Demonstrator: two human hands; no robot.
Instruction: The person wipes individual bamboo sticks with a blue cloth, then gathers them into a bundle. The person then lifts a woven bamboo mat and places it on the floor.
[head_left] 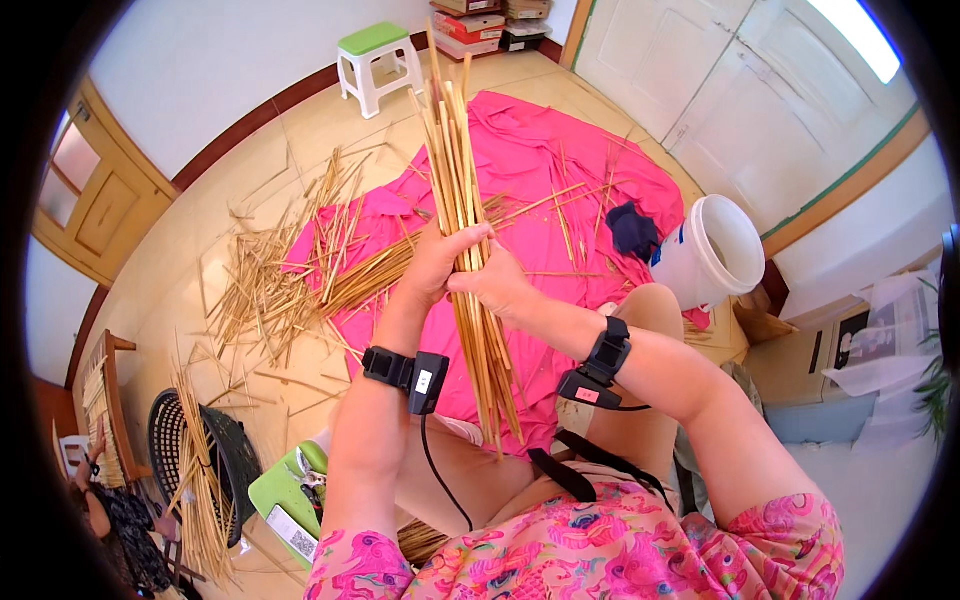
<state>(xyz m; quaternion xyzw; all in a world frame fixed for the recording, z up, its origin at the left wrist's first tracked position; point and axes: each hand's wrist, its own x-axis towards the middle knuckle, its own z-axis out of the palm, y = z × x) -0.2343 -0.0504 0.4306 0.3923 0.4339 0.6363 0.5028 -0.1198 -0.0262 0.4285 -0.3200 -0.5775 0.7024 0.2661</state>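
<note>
A long bundle of straw-coloured stalks [455, 165] stands slightly tilted in front of me, above a pink cloth [530, 150] spread on the floor. Both of my hands grip it around its middle, close together. My left hand [432, 265] is closed round its left side, and my right hand [497, 282] wraps it from the right, thumbs near each other. The lower ends of the stalks hang down near my lap. Behind my left hand, more stalks [372, 278] lie in a heap across the cloth. Each wrist wears a black strap with a small box.
Loose stalks [265, 285] litter the floor at left. A white bucket [690, 262] stands right, beside dark blue cloth [632, 232]. A dark basket [165, 425] and a green stool top [268, 492] with metal tools are lower left, near another person [110, 520]. A green-topped stool [374, 40] stands far back.
</note>
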